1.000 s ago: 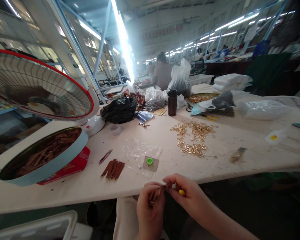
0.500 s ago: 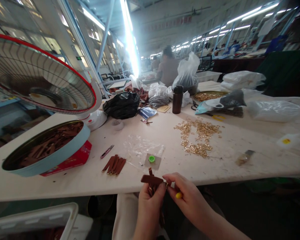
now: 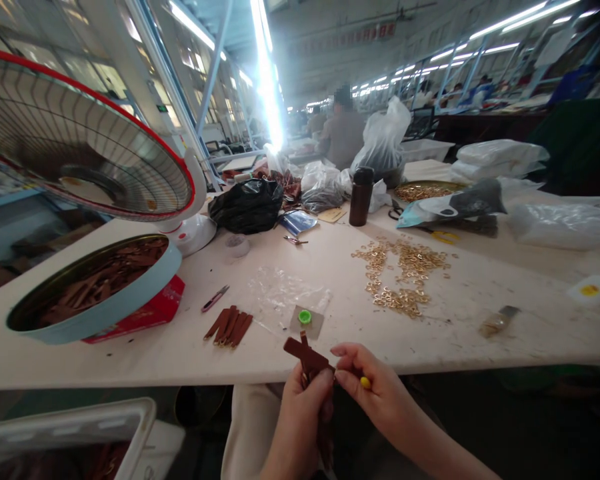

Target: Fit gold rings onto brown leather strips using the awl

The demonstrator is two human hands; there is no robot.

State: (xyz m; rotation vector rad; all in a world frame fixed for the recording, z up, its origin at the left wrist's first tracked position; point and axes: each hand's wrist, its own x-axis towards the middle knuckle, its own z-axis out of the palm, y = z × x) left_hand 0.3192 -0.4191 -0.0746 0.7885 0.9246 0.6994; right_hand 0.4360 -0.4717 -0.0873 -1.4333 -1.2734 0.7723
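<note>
My left hand (image 3: 307, 400) is closed around several brown leather strips (image 3: 307, 355), which cross one another above the thumb and hang down below the palm. Close to the right end of the top strip is my right hand (image 3: 367, 377), its thumb and forefinger bent at the strip's tip. A rounded yellow end of a tool (image 3: 365, 383) pokes out from between its fingers; the rest is hidden in the hand. On the table ahead lie a small pile of finished-looking brown strips (image 3: 229, 327) with metal ends and a green cap (image 3: 305, 317) on a grey square.
Many gold rings (image 3: 405, 267) are scattered at centre right. A round tin (image 3: 95, 300) of brown strips rests on a red box at left, beneath a fan (image 3: 87, 147). Thread snips (image 3: 215, 298), a dark bottle (image 3: 361, 197) and a black bag (image 3: 247, 205) are on the table.
The top strip has tilted, its left end now higher than its right. My right thumb and forefinger have drawn slightly apart at the strip's end. The view has shifted slightly.
</note>
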